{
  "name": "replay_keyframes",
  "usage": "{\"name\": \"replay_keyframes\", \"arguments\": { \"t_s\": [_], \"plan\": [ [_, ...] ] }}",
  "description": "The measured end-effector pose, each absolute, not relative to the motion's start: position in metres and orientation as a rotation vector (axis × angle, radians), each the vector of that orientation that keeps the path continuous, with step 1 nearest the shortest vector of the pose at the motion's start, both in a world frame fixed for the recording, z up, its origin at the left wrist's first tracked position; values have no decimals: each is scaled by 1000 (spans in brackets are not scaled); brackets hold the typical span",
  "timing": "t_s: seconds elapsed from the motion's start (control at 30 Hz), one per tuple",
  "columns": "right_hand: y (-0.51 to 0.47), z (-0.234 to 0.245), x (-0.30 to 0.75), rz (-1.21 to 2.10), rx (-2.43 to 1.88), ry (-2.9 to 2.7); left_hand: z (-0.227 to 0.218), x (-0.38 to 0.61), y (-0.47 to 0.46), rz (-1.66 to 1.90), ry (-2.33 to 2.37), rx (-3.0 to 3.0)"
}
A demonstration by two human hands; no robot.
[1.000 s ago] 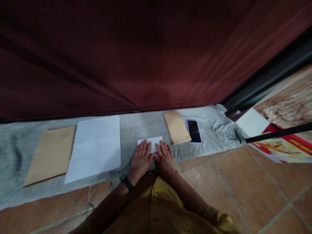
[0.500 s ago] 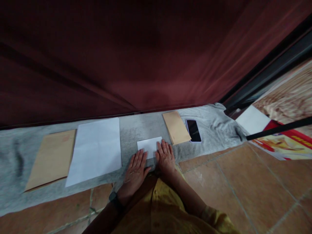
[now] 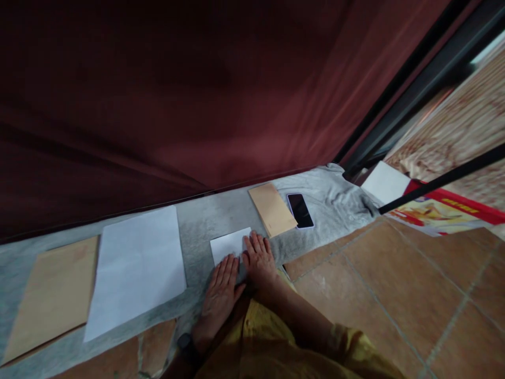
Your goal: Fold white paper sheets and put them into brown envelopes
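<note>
A small white folded sheet of paper (image 3: 229,244) lies flat on a grey cloth (image 3: 201,216) in front of me. My left hand (image 3: 221,287) rests on its lower edge, palm down, with the fingers stretched out. Across its right side lies my right hand (image 3: 260,258), also flat and open, the fingers side by side. Both hands touch the paper and cover its near edge. To the left is a larger white sheet stack (image 3: 138,268); to the right, a brown envelope (image 3: 272,209) partly overlaps a phone (image 3: 300,210) with a dark screen.
Another brown envelope (image 3: 53,295) lies at the far left beside the white sheets. A dark red curtain (image 3: 236,105) hangs behind the cloth. At right, a black bar (image 3: 445,179) crosses in front of a red and yellow printed box (image 3: 442,210). Tiled floor (image 3: 382,273) lies nearer me.
My view has tilted and shifted, so the things on the cloth sit differently in the picture. My left hand has moved slightly rightward along the paper, closer to my right hand.
</note>
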State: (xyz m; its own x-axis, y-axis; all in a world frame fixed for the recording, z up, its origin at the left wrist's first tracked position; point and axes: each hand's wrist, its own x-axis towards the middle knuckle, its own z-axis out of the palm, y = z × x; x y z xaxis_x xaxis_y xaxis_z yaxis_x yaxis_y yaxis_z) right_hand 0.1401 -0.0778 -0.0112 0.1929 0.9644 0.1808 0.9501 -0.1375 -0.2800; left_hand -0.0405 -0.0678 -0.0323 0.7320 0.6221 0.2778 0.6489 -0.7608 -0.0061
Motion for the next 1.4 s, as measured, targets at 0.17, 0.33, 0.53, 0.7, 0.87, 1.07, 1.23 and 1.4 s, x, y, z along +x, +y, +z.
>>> {"name": "replay_keyframes", "arguments": {
  "t_s": [0.17,0.33,0.53,0.7,0.87,1.07,1.23,1.4],
  "plan": [
    [-64,-7,138,182,-1974,-1914,-36,-42,-65,-359,-998,-2814],
    [-61,-16,135,184,-1945,-1919,-40,-39,-65,-423,-989,-2787],
    [-52,-20,146,121,-1998,-1861,-37,-41,-64,-443,-974,-2802],
    [-48,-20,152,103,-2035,-1874,-35,-42,-62,-443,-978,-2852],
    [-50,-21,149,61,-2049,-1873,-35,-44,-64,-419,-1009,-2850],
    [-52,-24,149,30,-2044,-1875,-31,-52,-70,-373,-1073,-2886],
    [-53,-22,149,43,-2042,-1881,-14,-48,-63,-263,-1246,-2912],
    [-53,-18,148,44,-2060,-1867,-4,-30,-34,-311,-1389,-2857]
  ]
}}
